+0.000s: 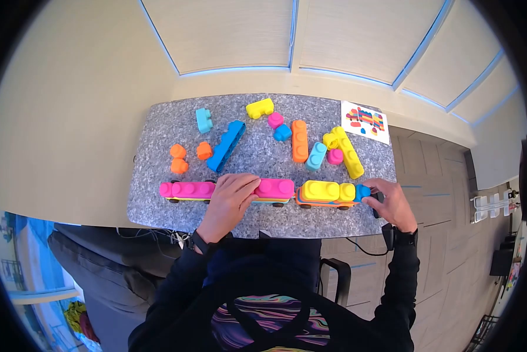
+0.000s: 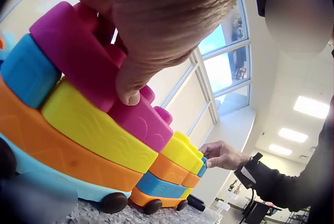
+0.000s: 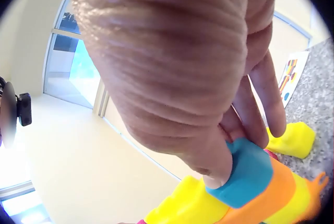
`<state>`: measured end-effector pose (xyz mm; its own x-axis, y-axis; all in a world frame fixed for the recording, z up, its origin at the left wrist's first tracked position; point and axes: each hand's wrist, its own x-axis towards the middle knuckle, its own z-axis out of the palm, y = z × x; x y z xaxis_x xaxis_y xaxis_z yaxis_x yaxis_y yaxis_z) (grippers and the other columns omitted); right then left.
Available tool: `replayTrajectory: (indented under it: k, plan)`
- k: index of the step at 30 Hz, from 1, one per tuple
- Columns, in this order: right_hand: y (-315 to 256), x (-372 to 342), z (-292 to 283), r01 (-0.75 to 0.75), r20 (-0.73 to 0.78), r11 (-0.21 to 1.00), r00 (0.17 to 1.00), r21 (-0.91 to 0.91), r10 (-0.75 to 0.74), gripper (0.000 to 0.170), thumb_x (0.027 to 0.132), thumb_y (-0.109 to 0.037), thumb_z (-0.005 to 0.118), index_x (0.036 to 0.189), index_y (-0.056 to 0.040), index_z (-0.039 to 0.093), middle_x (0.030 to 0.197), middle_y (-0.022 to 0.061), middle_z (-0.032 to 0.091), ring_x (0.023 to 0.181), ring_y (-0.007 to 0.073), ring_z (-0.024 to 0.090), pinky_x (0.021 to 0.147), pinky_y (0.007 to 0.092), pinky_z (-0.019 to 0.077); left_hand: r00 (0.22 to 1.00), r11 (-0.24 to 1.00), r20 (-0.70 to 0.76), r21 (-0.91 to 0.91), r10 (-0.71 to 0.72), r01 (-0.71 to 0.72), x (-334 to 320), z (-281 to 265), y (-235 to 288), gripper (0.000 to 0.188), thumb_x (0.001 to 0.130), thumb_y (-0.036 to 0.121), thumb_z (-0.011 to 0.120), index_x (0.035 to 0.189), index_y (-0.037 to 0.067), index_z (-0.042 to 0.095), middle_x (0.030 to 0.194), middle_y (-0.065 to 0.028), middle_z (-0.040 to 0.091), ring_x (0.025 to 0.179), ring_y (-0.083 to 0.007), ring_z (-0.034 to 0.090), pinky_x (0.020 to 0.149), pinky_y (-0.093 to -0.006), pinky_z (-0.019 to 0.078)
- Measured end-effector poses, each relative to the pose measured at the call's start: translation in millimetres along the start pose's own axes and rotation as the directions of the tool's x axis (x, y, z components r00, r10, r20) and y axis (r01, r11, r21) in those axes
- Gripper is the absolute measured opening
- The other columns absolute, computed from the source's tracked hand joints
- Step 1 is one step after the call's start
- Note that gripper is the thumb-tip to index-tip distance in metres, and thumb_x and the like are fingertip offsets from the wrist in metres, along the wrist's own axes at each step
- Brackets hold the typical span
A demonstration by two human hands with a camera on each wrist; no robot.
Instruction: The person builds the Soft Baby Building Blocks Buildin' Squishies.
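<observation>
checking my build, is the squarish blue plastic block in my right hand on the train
On: the blue block sits atop a squarish orange plastic block.

Pink block (image 1: 275,188), blue block (image 3: 248,174)

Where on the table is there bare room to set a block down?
Bare table shows at far left, between the long dark-blue block and long orange block, and nearest the person, in front of the train, where the left hand interrupts it. It is crowded around the long yellow block.
</observation>
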<state>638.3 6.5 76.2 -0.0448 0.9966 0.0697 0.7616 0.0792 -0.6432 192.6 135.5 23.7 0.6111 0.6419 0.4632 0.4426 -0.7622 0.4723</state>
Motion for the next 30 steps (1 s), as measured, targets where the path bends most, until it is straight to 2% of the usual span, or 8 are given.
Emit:
replayTrajectory:
  k: [10, 15, 18, 20, 22, 24, 27, 30]
  plan:
    - [-1.2, -3.3, 3.7, -0.011, -0.018, 1.0, 1.0, -0.009, 0.011, 0.038, 0.092, -0.006, 0.091, 0.127, -0.0007, 0.077, 0.11, 0.0163, 0.082, 0.096, 0.0315, 0.082, 0.086, 0.041, 0.0646, 1.0, 1.0, 0.006, -0.002, -0.006, 0.006, 0.3, -2.0, -2.2, 0.041, 0.096, 0.014, 0.088, 0.135, 0.004, 0.079, 0.139, -0.0105, 0.078, 0.129, -0.0342, 0.072, 0.114, -0.048, 0.0516]
    - [5.2, -3.3, 5.8, 0.008, -0.022, 1.0, 1.0, -0.024, -0.008, 0.039, 0.091, -0.006, 0.092, 0.126, -0.0006, 0.077, 0.111, 0.0174, 0.082, 0.095, 0.0334, 0.081, 0.085, 0.0416, 0.0642, 0.979, 0.997, 0.199, -0.066, -0.034, 0.048, 21.2, -33.6, -9.8, 0.039, 0.097, 0.019, 0.088, 0.132, 0.005, 0.08, 0.133, -0.0116, 0.081, 0.125, -0.035, 0.075, 0.104, -0.0456, 0.0589]
    - [3.2, -6.1, 5.5, -0.001, -0.036, 0.999, 0.999, -0.033, 0.0, 0.039, 0.09, -0.007, 0.092, 0.126, -0.0004, 0.077, 0.111, 0.0184, 0.082, 0.095, 0.0355, 0.081, 0.085, 0.0423, 0.0638, 0.985, 0.998, 0.169, 0.058, -0.038, 0.029, 42.1, -61.7, -19.7, 0.037, 0.099, 0.023, 0.086, 0.13, 0.004, 0.081, 0.128, -0.015, 0.081, 0.119, -0.0375, 0.076, 0.097, -0.0463, 0.0609]
    - [1.5, -4.4, 8.2, -0.023, -0.041, 0.999, 0.999, -0.026, 0.022, 0.039, 0.09, -0.007, 0.092, 0.126, -0.0004, 0.077, 0.112, 0.019, 0.082, 0.095, 0.0366, 0.08, 0.085, 0.0428, 0.0637, 0.914, 0.939, 0.249, 0.214, -0.321, 0.271, 75.0, -93.4, -47.7, 0.037, 0.1, 0.03, 0.085, 0.124, 0.001, 0.08, 0.122, -0.019, 0.082, 0.119, -0.0433, 0.076, 0.103, -0.0539, 0.0589]
    - [1.2, -5.0, 8.2, 0.007, -0.055, 1.0, 0.998, -0.004, -0.007, 0.039, 0.091, -0.008, 0.092, 0.126, -0.0005, 0.078, 0.113, 0.0197, 0.082, 0.096, 0.0382, 0.08, 0.086, 0.0436, 0.0635, 0.894, 0.895, 0.184, 0.275, -0.409, 0.352, 92.8, -94.5, -113.8, 0.037, 0.099, 0.028, 0.085, 0.126, 0.003, 0.08, 0.114, -0.0225, 0.081, 0.117, -0.0466, 0.075, 0.106, -0.0555, 0.0587]
    - [2.1, -5.3, 6.9, 0.002, -0.046, 1.0, 0.999, -0.003, -0.002, 0.039, 0.091, -0.008, 0.091, 0.126, -0.0004, 0.078, 0.114, 0.0199, 0.082, 0.097, 0.0389, 0.08, 0.087, 0.044, 0.0634, 0.914, 0.863, 0.211, 0.454, -0.347, 0.223, 108.4, -85.5, -200.2, 0.045, 0.097, 0.028, 0.087, 0.135, 0.006, 0.078, 0.125, -0.0244, 0.078, 0.124, -0.0468, 0.072, 0.11, -0.0542, 0.0582]
    - [-0.7, -3.5, 4.6, -0.006, -0.027, 1.0, 1.0, -0.009, 0.006, 0.038, 0.091, -0.008, 0.091, 0.126, 0.0, 0.078, 0.115, 0.0203, 0.082, 0.098, 0.04, 0.08, 0.088, 0.0445, 0.0633, 0.911, 0.903, 0.355, 0.427, -0.211, 0.043, 125.2, -74.7, -253.7, 0.062, 0.092, 0.029, 0.091, 0.148, 0.008, 0.072, 0.147, -0.0232, 0.07, 0.139, -0.0453, 0.066, 0.115, -0.0547, 0.0561]
    - [-3.0, -3.2, 4.7, -0.003, -0.026, 1.0, 1.0, -0.013, 0.003, 0.038, 0.091, -0.008, 0.091, 0.126, 0.0002, 0.078, 0.115, 0.0204, 0.082, 0.098, 0.0403, 0.08, 0.088, 0.045, 0.0632, 0.829, 0.856, 0.451, 0.513, -0.331, 0.063, 132.8, -57.7, -270.7, 0.074, 0.088, 0.031, 0.094, 0.153, 0.01, 0.069, 0.16, -0.0192, 0.06, 0.149, -0.044, 0.059, 0.12, -0.0558, 0.0534]
